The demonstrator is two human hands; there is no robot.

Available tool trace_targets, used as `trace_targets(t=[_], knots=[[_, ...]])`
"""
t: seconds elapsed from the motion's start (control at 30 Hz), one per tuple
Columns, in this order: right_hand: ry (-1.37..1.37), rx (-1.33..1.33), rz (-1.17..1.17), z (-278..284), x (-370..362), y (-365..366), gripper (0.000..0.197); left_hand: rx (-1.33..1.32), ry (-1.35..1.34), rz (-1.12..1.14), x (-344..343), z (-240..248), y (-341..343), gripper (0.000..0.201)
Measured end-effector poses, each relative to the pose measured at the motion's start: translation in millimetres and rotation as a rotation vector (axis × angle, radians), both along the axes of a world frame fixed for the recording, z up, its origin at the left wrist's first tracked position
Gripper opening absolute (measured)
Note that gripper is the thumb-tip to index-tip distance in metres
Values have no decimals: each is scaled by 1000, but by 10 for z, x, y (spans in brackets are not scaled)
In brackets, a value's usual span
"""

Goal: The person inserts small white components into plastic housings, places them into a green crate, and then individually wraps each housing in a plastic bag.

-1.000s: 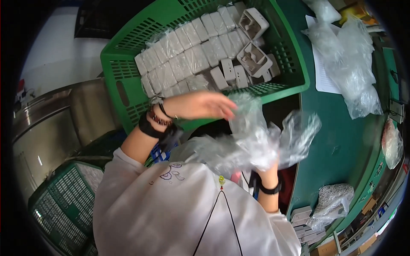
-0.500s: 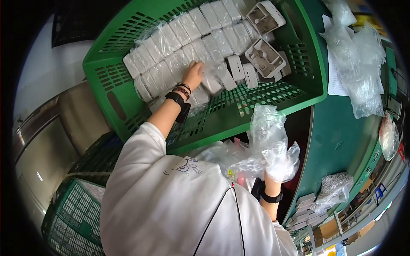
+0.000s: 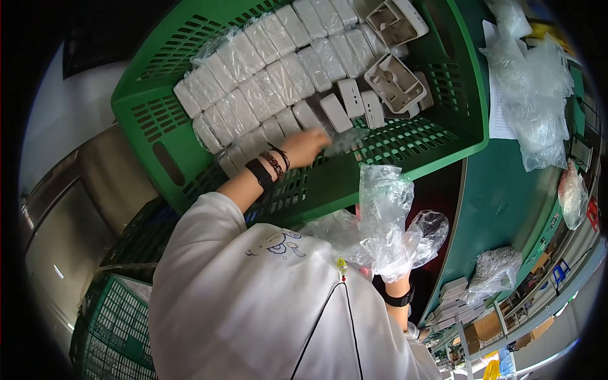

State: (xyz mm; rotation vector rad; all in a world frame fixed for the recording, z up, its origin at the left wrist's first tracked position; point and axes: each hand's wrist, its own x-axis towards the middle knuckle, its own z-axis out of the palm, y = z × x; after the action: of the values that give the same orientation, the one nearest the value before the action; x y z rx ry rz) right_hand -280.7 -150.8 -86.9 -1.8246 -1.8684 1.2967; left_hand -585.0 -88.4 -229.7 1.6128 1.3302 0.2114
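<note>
A green basket (image 3: 228, 197) takes up the upper middle. The left forearm crosses its near wall and covers part of the front row of wrapped boxes (image 3: 253, 104); clear bags (image 3: 385, 215) hide most of the right hand (image 3: 394, 263). On the green surface (image 3: 497, 196) to the right lie a heap of plastic (image 3: 535, 104) over a paper (image 3: 500, 120), a smaller bag near the edge, a bag of grey stuff (image 3: 495, 269) and a stack of pale pieces (image 3: 453, 304). A green crate (image 3: 120, 323) stands at the lower left.

Counted: two open housings (image 3: 396, 83), three bare boxes (image 3: 350, 98) beside them, and three rows of wrapped boxes, too overlapped to count singly.

The left hand (image 3: 308, 145) was among the wrapped boxes half a second ago; now it is nearer the basket's near side, blurred, with film (image 3: 345, 142) at its fingertips. Whether it grips the film I cannot tell. The right hand still clutches the bags, just outside the basket.
</note>
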Motion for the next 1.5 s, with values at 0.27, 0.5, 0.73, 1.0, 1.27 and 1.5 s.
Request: trace_targets(t=[0.27,0.5,0.73,1.0,1.27,1.5], knots=[[31,-6,44,-137,182,-185,24,261,398,193,-570,-536,12,41],[68,-15,53,-156,151,-217,25,106,160,112,-756,-587,-120,55],[99,38,56,288,-195,92,26,77,190,-10,-727,-507,-75,61],[101,37,128,216,-319,130,24,301,349,301,-372,-677,-68,52],[120,44,105,216,-346,115,23,312,244,363,-482,-781,-13,28],[111,62,185,340,-358,199,23,282,325,369,-473,-641,118,21]])
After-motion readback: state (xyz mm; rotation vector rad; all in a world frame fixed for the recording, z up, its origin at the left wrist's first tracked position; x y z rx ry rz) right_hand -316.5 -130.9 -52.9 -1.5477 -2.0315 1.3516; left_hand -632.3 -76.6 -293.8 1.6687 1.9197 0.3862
